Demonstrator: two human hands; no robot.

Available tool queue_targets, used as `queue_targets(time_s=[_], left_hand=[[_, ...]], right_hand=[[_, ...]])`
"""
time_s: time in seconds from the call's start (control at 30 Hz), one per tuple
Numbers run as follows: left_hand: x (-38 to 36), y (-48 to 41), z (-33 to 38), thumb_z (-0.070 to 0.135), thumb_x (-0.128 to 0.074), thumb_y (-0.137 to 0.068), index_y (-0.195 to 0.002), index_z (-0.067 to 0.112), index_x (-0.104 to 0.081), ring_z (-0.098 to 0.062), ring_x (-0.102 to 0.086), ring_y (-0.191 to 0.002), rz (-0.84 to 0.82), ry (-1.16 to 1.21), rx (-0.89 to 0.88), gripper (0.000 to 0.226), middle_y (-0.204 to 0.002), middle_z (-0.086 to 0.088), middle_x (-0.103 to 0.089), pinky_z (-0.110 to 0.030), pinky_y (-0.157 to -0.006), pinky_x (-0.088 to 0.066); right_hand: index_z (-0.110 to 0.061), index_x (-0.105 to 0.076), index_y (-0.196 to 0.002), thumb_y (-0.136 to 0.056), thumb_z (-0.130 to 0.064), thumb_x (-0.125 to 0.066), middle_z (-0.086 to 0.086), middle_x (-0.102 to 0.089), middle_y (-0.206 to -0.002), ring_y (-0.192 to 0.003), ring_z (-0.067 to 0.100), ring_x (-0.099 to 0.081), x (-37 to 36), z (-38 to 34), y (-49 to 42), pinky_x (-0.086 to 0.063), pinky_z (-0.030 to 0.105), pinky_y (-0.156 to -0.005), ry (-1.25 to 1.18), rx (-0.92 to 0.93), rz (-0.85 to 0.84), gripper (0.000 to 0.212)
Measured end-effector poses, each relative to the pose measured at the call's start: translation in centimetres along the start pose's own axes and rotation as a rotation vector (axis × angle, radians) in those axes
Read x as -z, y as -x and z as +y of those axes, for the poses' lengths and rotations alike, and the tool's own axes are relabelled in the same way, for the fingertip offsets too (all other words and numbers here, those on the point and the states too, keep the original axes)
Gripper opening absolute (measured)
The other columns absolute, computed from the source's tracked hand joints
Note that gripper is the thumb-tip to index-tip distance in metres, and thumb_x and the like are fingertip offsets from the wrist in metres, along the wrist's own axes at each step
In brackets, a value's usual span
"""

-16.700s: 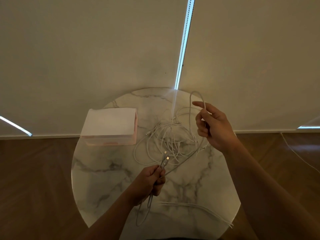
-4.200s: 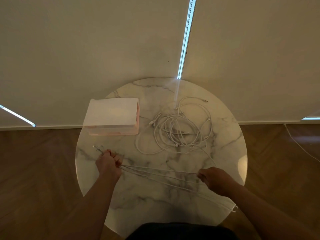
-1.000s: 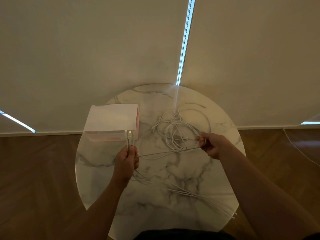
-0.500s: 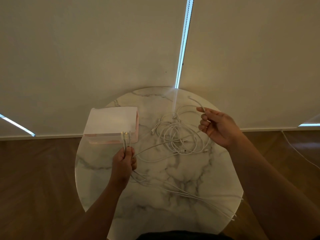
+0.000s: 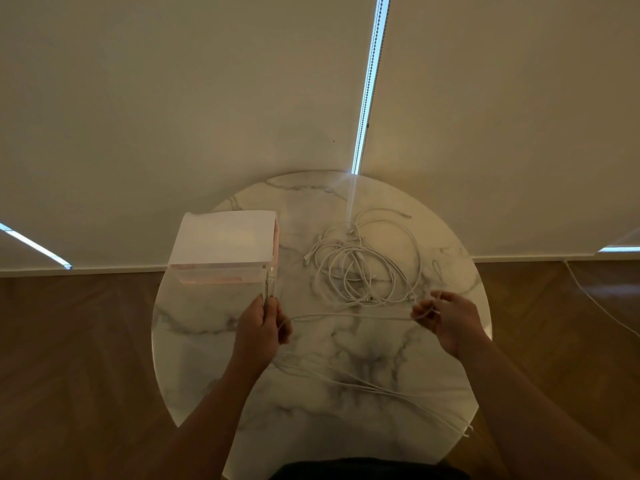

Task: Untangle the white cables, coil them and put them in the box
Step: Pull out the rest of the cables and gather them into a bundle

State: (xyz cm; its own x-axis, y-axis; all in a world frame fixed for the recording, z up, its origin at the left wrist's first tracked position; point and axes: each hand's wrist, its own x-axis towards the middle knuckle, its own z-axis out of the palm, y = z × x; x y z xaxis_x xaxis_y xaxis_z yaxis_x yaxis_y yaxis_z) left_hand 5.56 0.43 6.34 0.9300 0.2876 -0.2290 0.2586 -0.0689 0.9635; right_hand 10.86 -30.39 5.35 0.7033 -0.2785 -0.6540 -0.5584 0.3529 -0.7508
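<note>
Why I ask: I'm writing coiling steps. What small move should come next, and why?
Probably bring the right hand across to the left hand, laying the stretched strand into its grip as a loop: the left hand holds the plug ends, and loose cable trails across the near table.

the left hand (image 5: 261, 327) is curled round a white cable (image 5: 346, 316), its 2 plug ends (image 5: 269, 282) poking up just by the near right corner of the box (image 5: 223, 242). the right hand (image 5: 450, 318) pinches the same strand, which runs nearly level between the 2 hands above the round marble table (image 5: 194, 358). beyond it lies a tangle of white cables (image 5: 363, 268). more loose strands (image 5: 391, 389) trail toward the table's near right edge.
</note>
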Motion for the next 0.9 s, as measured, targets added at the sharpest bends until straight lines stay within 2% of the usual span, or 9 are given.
queue_targets(time_s=[0.1,0.17,0.23,0.3,0.4,0.47,0.63,0.8,0.9], left_hand=[[-0.4,-0.3,0.1,0.014,-0.03,-0.106,-0.081,0.003,-0.043,-0.026,-0.07,-0.059,0.101,0.094,0.061,0.03,-0.067,-0.015,-0.069,-0.031,-0.058,-0.059],[-0.1,-0.6,0.5,0.015,-0.029,-0.106,-0.081,0.006,-0.041,-0.025,-0.069,-0.057,0.122,0.168,0.085,0.029,-0.063,-0.011,-0.069,-0.033,-0.057,-0.059],[0.5,-0.7,0.8,0.017,-0.03,-0.106,-0.081,0.007,-0.043,-0.023,-0.06,-0.048,0.14,0.146,0.054,0.031,-0.055,-0.007,-0.063,-0.032,-0.05,-0.053],[0.8,-0.8,0.9,0.019,-0.031,-0.106,-0.08,0.009,-0.046,-0.022,-0.05,-0.045,0.163,0.142,0.022,0.032,-0.052,-0.005,-0.056,-0.032,-0.049,-0.043],[0.9,-0.8,1.4,0.019,-0.03,-0.106,-0.08,0.01,-0.046,-0.019,-0.043,-0.044,0.164,0.241,0.029,0.032,-0.053,-0.003,-0.051,-0.031,-0.05,-0.037],[0.9,-0.6,2.1,0.019,-0.03,-0.106,-0.081,0.01,-0.046,-0.018,-0.043,-0.044,0.147,0.314,0.031,0.032,-0.052,-0.002,-0.05,-0.029,-0.047,-0.038],[0.6,-0.6,3.4,0.017,-0.029,-0.106,-0.08,0.01,-0.045,-0.013,-0.038,-0.041,0.109,0.435,0.029,0.032,-0.049,0.001,-0.046,-0.023,-0.042,-0.035],[0.3,-0.2,4.2,0.018,-0.029,-0.106,-0.08,0.009,-0.045,-0.013,-0.035,-0.04,0.049,0.498,0.026,0.032,-0.051,0.0,-0.041,-0.023,-0.041,-0.034],[0.1,-0.1,4.9,0.018,-0.029,-0.106,-0.081,0.01,-0.044,-0.011,-0.033,-0.038,0.032,0.564,0.045,0.031,-0.051,0.001,-0.039,-0.02,-0.04,-0.033]], right_hand=[[0.003,-0.051,-0.112,-0.091,0.015,-0.037,0.019,-0.056,-0.072,-0.064,0.031,-0.061,3.5,3.5,-0.4,-0.056,0.046,-0.064,0.162,-0.074,0.18,0.028],[0.007,-0.05,-0.118,-0.093,0.013,-0.038,0.022,-0.056,-0.079,-0.068,0.033,-0.061,5.6,5.0,-0.4,-0.054,0.043,-0.061,0.224,-0.138,0.282,0.028],[0.012,-0.052,-0.116,-0.097,-0.009,-0.049,0.023,-0.057,-0.091,-0.081,0.034,-0.06,6.6,5.3,0.0,-0.053,0.043,-0.067,0.424,-0.115,0.33,0.029],[0.008,-0.058,-0.108,-0.09,-0.041,-0.053,0.024,-0.059,-0.103,-0.101,0.04,-0.06,6.8,5.2,0.4,-0.051,0.046,-0.085,0.758,0.003,0.384,0.052],[0.0,-0.054,-0.122,-0.088,-0.028,-0.051,0.024,-0.049,-0.129,-0.117,0.042,-0.051,5.1,4.8,1.1,-0.045,0.046,-0.097,0.994,0.307,0.545,0.044],[-0.005,-0.058,-0.117,-0.087,-0.02,-0.056,0.018,-0.051,-0.126,-0.11,0.037,-0.054,2.7,4.4,1.1,-0.047,0.042,-0.092,1.069,0.52,0.537,0.034],[-0.01,-0.075,-0.088,-0.081,-0.007,-0.065,0.004,-0.074,-0.086,-0.077,0.015,-0.067,-6.8,5.2,4.2,-0.052,0.026,-0.073,0.969,0.932,-0.237,0.012],[-0.017,-0.057,-0.132,-0.087,-0.037,-0.068,-0.003,-0.06,-0.132,-0.12,0.008,-0.054,-12.9,6.7,7.9,-0.043,0.024,-0.102,1.074,0.698,-0.755,0.05],[-0.024,-0.056,-0.131,-0.081,-0.046,-0.071,-0.004,-0.061,-0.13,-0.119,0.012,-0.055,-14.8,7.6,8.6,-0.045,0.033,-0.101,1.071,0.566,-0.914,0.056]])
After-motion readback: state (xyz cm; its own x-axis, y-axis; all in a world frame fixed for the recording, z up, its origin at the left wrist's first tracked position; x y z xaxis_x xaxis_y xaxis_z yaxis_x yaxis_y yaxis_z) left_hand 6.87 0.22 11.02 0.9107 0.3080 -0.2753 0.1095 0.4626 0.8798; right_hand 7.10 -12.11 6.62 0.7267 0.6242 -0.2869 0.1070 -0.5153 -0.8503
